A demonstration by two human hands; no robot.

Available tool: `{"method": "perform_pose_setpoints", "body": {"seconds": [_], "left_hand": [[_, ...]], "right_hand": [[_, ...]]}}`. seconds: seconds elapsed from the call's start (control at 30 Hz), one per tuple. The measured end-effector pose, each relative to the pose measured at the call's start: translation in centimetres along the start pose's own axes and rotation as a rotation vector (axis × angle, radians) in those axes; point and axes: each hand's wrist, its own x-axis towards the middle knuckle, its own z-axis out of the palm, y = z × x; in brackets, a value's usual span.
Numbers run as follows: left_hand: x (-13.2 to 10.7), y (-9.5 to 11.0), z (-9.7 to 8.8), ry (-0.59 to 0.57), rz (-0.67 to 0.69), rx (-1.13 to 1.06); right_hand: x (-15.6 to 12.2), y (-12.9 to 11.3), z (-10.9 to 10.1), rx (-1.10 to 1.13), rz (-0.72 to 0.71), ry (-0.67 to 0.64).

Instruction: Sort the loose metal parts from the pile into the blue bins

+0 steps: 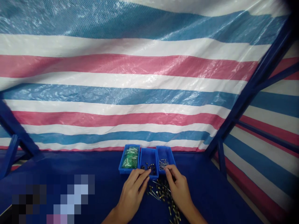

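**Striped tarp (116, 65) behind a blue table (205, 189)**

The left hand (133, 196) reaches to the front rim of the middle bin (149, 155), its fingers (142, 177) loosely extended and slightly curved, with nothing visible between them. The right hand (178, 193) sits just to its right, with its fingertips (168, 170) bunched at the front edge of the right bin (166, 154). Whether they pinch anything is impossible to tell.

Directly below and between the hands, a scattered heap of loose pins (163, 194) with dark and brass-coloured ends lies on the table, running toward the person. The right bin holds a small bundle of metal pins (163, 164), laid roughly side by side. The middle bin holds a few small dark parts (149, 168). Touching its left side, the left bin (122, 166) is filled with green plastic packets (130, 160).

All three blue plastic bins stand side by side at the table's far edge. A blue steel frame (254, 87) holds up the tarp, whose blue, white and pink stripes wrap the far and right sides. A pixelated patch (51, 199) covers the lower left corner.
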Motion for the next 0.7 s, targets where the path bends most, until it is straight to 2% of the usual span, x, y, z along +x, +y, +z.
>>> {"method": "perform_pose_setpoints", "body": {"seconds": [0.27,0.5,0.7], "left_hand": [[0.81,-0.29,-0.71,0.045,-0.008,0.188],[0.64,-1.02,-0.06,0.012,-0.040,0.249],[0.33,-0.84,0.16,-0.053,-0.069,0.291]], "right_hand": [[-0.11,-0.27,-0.09,-0.011,0.001,0.008],[-0.09,-0.44,-0.14,0.002,-0.003,0.016],[-0.07,-0.51,-0.07,0.016,0.013,0.012]]}}
